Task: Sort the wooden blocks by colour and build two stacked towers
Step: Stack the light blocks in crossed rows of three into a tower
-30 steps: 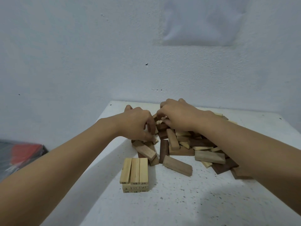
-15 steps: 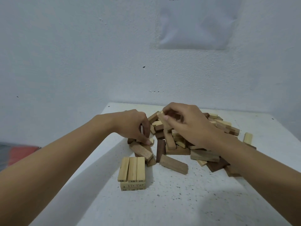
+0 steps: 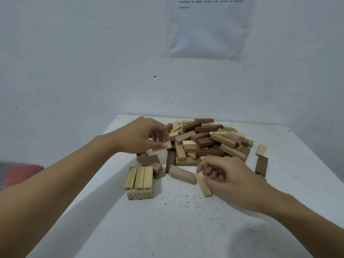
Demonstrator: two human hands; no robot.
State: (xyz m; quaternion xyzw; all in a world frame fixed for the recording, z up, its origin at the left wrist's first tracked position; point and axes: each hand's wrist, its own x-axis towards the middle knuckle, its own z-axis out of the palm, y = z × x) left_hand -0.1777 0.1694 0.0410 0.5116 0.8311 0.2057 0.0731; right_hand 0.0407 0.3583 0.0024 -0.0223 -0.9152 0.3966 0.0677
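1. At the far left, beyond the tabletop's edge, sits a blurred red and dark object point(image 3: 16, 174); I cannot tell what it is.
2. The left hand point(image 3: 143, 135) hangs over the heap's left fringe, thumb and fingers pinching one end of a short pale wooden block point(image 3: 167, 145).
3. Nearer me, close to the left edge of the white speckled tabletop point(image 3: 186, 229), stands a low stack of pale wooden blocks point(image 3: 139, 181), three abreast on top, with numbers on the end faces.
4. A loose heap of pale and dark brown wooden blocks point(image 3: 208, 142) fills the middle, reaching almost to the far edge by the wall.
5. The right hand point(image 3: 229, 177), well apart from the left, curls round a long pale wooden block point(image 3: 203, 185) tilted just in front of the heap; whether its lower end touches the surface I cannot tell.
6. Right of the heap lie a lone pale wooden block point(image 3: 261, 150) and a dark brown wooden block point(image 3: 261, 165), with speckled surface running on to the right edge.
7. A broad stretch of surface spreads from the stack and heap toward me.
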